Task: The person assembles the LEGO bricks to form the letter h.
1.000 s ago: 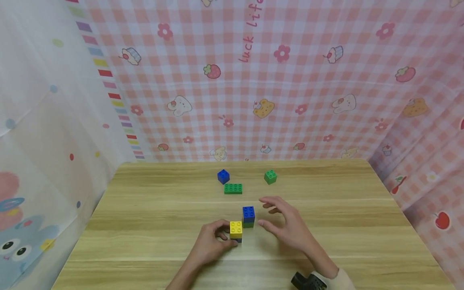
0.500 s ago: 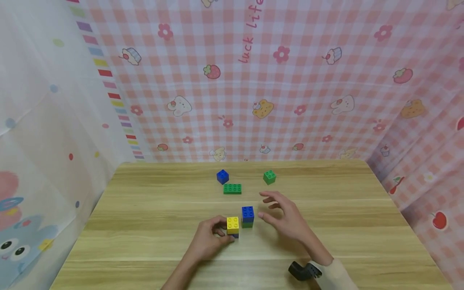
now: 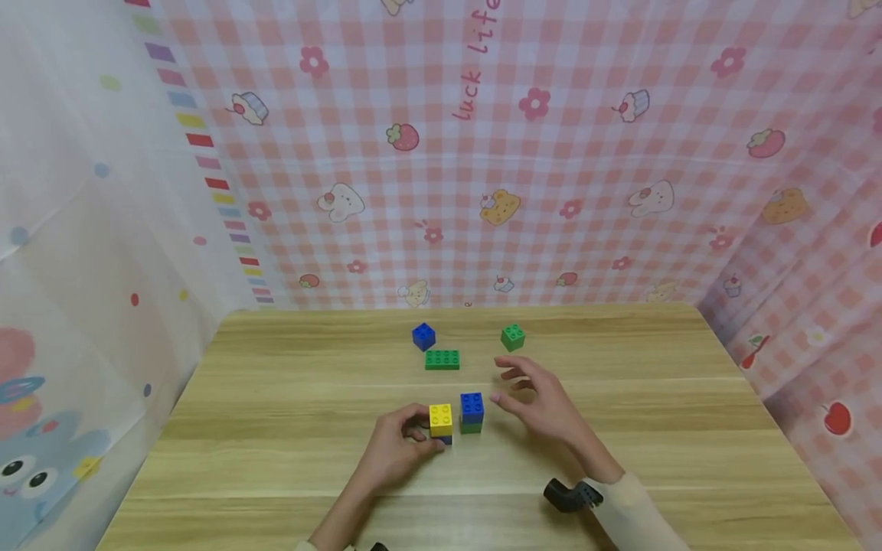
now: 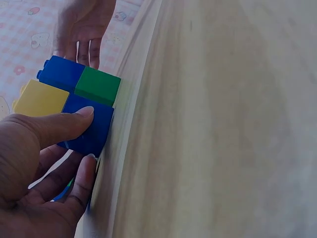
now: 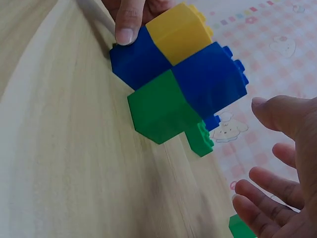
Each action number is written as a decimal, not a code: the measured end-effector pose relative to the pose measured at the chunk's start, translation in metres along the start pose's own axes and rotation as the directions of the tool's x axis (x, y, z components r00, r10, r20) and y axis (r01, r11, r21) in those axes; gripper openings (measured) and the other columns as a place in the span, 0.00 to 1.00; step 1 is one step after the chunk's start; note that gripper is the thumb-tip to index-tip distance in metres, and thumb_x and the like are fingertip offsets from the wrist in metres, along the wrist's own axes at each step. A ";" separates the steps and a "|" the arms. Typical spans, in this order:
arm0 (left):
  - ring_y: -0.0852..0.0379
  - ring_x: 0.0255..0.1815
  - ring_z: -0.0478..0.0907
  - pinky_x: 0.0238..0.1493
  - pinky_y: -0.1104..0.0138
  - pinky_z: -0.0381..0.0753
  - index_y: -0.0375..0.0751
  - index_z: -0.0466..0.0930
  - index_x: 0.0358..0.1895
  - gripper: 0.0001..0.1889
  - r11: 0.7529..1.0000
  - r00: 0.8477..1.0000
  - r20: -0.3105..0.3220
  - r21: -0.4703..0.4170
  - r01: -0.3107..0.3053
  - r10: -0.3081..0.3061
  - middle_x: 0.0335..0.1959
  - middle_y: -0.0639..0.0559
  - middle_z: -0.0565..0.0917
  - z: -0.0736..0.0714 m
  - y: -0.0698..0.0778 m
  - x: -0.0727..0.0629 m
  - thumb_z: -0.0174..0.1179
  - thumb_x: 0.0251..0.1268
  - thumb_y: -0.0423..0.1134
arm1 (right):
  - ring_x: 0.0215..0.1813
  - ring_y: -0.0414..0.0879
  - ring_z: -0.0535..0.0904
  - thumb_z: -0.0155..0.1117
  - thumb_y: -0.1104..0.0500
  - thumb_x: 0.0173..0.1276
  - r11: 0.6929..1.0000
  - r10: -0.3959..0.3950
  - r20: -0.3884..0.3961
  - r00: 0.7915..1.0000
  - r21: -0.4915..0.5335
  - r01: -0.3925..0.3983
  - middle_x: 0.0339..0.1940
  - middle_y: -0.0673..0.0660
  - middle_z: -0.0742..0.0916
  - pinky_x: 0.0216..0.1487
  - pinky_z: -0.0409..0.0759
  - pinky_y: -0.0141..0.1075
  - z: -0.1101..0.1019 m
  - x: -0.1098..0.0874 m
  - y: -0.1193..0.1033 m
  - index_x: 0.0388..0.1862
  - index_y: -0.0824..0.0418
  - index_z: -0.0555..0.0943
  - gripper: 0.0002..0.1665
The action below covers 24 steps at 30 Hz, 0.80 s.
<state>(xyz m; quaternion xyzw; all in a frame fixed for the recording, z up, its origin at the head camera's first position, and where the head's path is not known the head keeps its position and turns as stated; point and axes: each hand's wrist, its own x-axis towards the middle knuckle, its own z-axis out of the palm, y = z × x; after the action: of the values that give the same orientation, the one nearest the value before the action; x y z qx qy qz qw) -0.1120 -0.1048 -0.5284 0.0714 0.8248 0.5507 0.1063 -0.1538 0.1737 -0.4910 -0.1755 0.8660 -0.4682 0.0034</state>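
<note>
Near the middle of the table, my left hand (image 3: 396, 445) pinches a two-brick stack between thumb and fingers. Its top is a yellow toy brick (image 3: 441, 414) and its bottom a blue brick (image 4: 88, 127), where the thumb presses. Just to the right stands another stack, a blue brick (image 3: 472, 406) on a green brick (image 5: 161, 109). In the head view a narrow gap shows between the two stacks. My right hand (image 3: 544, 399) hovers to the right of the second stack, fingers spread loosely, touching no brick.
Farther back on the wooden table (image 3: 289, 383) lie a loose blue brick (image 3: 423, 336), a long green brick (image 3: 442, 360) and a small green brick (image 3: 513, 337). A checked cloth (image 3: 441, 176) hangs behind the table's far edge.
My left hand has moved the yellow-and-blue stack away from me and slightly left, level with the other stack. My right hand has shifted a little farther forward; the blue-and-green stack has stayed put.
</note>
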 end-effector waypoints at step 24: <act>0.57 0.36 0.82 0.38 0.72 0.84 0.44 0.85 0.52 0.20 1.000 1.000 -0.021 0.004 -0.016 0.016 0.44 0.48 0.88 -0.006 0.000 0.014 0.77 0.54 0.34 | 0.65 0.55 0.80 0.73 0.53 0.68 0.995 0.094 0.084 0.992 0.012 -0.095 0.69 0.58 0.81 0.68 0.79 0.54 0.010 0.034 0.014 0.75 0.54 0.71 0.38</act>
<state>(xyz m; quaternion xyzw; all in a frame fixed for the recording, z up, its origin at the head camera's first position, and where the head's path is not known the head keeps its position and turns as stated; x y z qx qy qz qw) -0.1271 -0.1068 -0.5276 0.0726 0.8262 0.5508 0.0931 -0.1883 0.1620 -0.5023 -0.1536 0.8686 -0.4668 0.0630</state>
